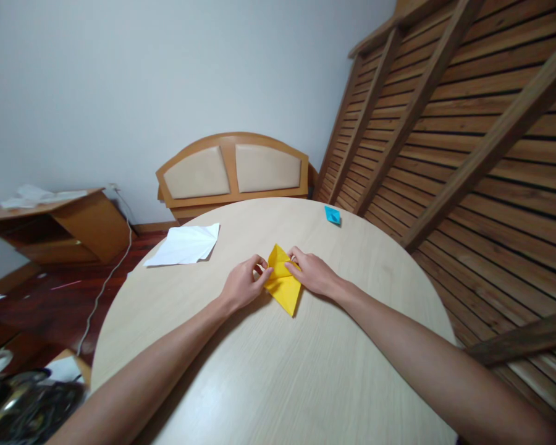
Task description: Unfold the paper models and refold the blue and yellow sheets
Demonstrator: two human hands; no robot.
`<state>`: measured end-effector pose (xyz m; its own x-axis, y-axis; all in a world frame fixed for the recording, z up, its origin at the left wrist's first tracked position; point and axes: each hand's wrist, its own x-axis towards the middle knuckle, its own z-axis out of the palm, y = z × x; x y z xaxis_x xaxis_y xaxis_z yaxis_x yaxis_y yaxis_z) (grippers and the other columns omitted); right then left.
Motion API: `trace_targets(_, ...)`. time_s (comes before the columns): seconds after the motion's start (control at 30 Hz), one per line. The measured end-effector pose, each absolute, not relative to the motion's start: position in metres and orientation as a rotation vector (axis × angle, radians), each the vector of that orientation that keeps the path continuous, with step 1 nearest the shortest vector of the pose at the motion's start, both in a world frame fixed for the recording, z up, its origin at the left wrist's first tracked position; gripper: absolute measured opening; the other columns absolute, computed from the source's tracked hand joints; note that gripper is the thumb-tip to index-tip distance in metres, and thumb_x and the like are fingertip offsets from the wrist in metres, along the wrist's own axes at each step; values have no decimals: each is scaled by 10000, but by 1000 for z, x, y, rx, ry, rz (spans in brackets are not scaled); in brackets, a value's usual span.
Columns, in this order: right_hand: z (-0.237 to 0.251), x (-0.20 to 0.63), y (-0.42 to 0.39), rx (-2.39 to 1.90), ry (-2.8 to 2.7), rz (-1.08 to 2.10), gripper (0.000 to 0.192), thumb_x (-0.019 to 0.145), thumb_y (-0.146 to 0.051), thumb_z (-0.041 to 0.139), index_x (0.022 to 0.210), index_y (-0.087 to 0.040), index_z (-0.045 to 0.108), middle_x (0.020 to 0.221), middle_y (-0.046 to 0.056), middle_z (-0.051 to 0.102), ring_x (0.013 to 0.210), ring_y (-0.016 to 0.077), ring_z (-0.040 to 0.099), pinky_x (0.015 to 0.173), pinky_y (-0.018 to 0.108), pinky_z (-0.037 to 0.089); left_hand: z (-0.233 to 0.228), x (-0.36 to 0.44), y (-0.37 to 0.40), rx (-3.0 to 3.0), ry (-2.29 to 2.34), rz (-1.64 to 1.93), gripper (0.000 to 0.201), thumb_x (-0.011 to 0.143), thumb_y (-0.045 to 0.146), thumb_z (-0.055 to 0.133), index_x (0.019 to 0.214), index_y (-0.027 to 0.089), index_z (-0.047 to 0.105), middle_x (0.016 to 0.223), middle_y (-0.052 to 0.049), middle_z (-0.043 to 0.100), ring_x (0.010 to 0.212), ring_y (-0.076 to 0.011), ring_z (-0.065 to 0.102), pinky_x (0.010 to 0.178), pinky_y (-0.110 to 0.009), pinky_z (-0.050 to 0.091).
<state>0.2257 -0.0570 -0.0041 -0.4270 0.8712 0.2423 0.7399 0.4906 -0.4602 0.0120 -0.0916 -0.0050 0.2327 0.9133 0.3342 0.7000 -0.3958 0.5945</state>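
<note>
A folded sheet of yellow paper (285, 292), roughly kite-shaped with creases across its middle, is held between my hands just over the round table. My left hand (246, 281) pinches its left edge between thumb and curled fingers. On the opposite side, my right hand (315, 272) grips the right edge, the thumb lying on the upper face and the fingers mostly hidden behind. One point of the paper aims away from me and another toward me.
Pale wood forms the round table (269, 383). White creased paper (183, 244) lies at its left, and a small blue folded paper piece (332, 215) sits at the far right. Beyond stand a headboard (234, 167) and a slatted wooden panel (445, 161).
</note>
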Motion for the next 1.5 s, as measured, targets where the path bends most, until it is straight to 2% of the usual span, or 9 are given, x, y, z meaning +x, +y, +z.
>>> trace_targets(0.17,-3,226,-58,-1325,-2305,413,158,994,-331,484,1074,-215,556,928,65,735,807,195,667,654,253,356,-5,11,-89,2136,1466,966,279,971,387,441,908,188,625,907,-72,717,773,-188,652,641,-275,482)
trace_targets(0.43,4,224,-63,-1320,-2325,380,183,993,-352,490,1050,-205,582,896,56,720,771,183,645,640,253,333,-9,10,-85,2039,1358,1032,156,906,322,545,878,180,601,869,-41,691,739,-158,634,670,-272,483)
trace_targets(0.53,6,224,-65,-1312,-2335,374,186,991,-355,490,1043,-204,588,896,56,718,760,180,640,636,255,332,-11,10,-84,1992,1320,1063,136,882,302,571,922,172,583,901,-49,681,746,-149,626,670,-264,490)
trace_targets(0.7,6,224,-65,-1305,-2354,360,183,988,-352,499,1046,-204,590,881,58,724,764,183,647,647,258,342,-13,10,-83,1968,1324,1044,255,878,312,575,1075,156,619,880,-48,705,747,-159,636,701,-276,504)
trace_targets(0.9,6,229,-64,-1265,-2350,404,200,873,-274,629,1062,-218,596,938,50,733,801,184,655,666,254,372,-13,8,-83,2047,1438,972,259,905,349,527,905,159,702,865,-64,741,726,-177,642,694,-287,487)
trace_targets(1.03,7,232,-63,-1273,-2381,375,236,827,-236,643,1062,-223,634,914,32,732,775,178,641,661,257,366,-13,7,-83,2046,1475,981,264,901,366,529,885,158,691,847,-65,738,717,-176,643,688,-282,486)
trace_targets(1.3,6,231,-62,-1252,-2426,331,98,851,-259,625,906,-199,679,871,40,721,757,168,612,653,261,351,-12,8,-85,2045,1419,964,248,897,347,537,941,158,692,882,-66,742,701,-170,639,659,-279,487)
trace_targets(1.5,7,230,-63,-1256,-2445,329,124,821,-248,653,936,-204,665,884,37,714,755,169,604,638,260,337,-10,8,-85,2077,1471,985,254,913,364,517,873,166,671,828,-54,731,671,-165,631,633,-271,473)
